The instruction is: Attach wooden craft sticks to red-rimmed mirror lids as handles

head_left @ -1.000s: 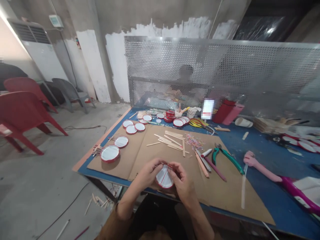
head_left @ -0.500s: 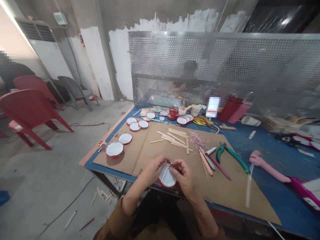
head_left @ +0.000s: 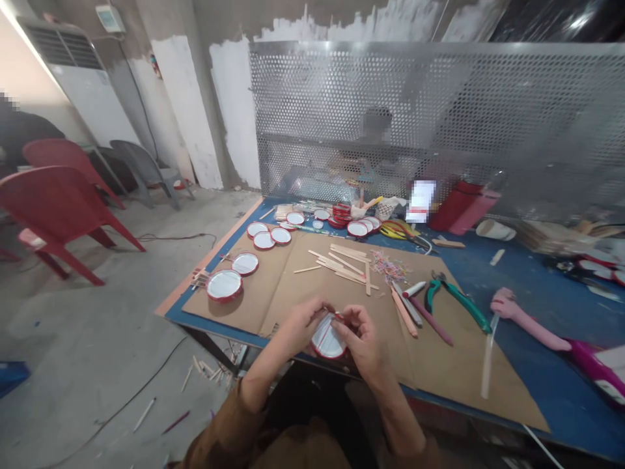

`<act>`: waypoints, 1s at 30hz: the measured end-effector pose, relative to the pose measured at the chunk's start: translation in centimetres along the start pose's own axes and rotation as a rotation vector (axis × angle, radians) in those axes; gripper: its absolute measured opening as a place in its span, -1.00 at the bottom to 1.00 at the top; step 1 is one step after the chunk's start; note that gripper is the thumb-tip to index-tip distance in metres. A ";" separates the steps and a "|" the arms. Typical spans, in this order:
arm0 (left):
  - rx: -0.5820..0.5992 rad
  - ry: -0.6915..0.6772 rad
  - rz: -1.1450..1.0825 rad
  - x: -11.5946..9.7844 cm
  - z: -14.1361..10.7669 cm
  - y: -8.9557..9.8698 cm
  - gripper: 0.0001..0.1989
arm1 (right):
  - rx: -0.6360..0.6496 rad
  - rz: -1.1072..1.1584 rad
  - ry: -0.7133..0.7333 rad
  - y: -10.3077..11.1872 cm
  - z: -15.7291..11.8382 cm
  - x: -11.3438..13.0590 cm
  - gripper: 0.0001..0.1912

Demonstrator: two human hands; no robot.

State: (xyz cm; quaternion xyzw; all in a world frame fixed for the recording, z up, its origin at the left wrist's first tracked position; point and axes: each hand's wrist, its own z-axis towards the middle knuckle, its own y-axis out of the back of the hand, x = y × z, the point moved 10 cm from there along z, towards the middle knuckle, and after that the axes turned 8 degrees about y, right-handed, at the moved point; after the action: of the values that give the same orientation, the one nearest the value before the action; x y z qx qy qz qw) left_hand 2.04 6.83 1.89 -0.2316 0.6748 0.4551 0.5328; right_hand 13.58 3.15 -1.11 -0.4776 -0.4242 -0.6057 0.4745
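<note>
At the table's near edge I hold a small white disc with a red rim (head_left: 328,340), tilted toward me, a thin red line running across its face. My left hand (head_left: 308,320) is closed on its upper left edge. My right hand (head_left: 360,333) pinches the upper right edge, fingers curled; a small reddish bit shows at the fingertips, too small to name. Just beyond lie flat wooden sticks (head_left: 342,266) on a cardboard sheet (head_left: 283,286). Similar red-rimmed discs stand at the left, the nearest one (head_left: 224,285) with thin sticks beside it.
Green-handled pliers (head_left: 459,303), several pens (head_left: 404,312) and a pile of coloured bits (head_left: 389,266) lie right of my hands. Farther right is a pink and purple tool (head_left: 537,329). A perforated metal panel (head_left: 317,98) closes the back. Red chairs (head_left: 73,221) stand left.
The camera view has shifted slightly. Both hands keep their hold on the disc, with only small finger movement at its upper edge.
</note>
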 end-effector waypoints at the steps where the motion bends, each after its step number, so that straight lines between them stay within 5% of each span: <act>1: -0.003 -0.009 0.009 0.0 0.0 0.0 -0.73 | 0.018 0.003 0.009 -0.2 0.0 0.1 -0.64; 21: -0.036 -0.037 -0.079 -0.1 0.4 0.5 -0.78 | -0.102 0.060 -0.016 0.8 -0.2 0.8 -0.57; 25: -0.118 0.051 -0.209 0.9 0.4 1.5 -0.78 | -0.097 0.108 -0.058 0.8 -0.4 0.2 -0.57; 30: -0.074 0.176 -0.376 2.5 0.5 1.0 -0.70 | -0.055 0.130 -0.056 0.1 -0.2 0.1 -0.53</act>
State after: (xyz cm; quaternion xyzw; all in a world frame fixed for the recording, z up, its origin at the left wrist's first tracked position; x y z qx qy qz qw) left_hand 0.73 8.15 -0.09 -0.4117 0.6464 0.3499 0.5387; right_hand 13.66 2.94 -1.03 -0.5338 -0.3884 -0.5714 0.4875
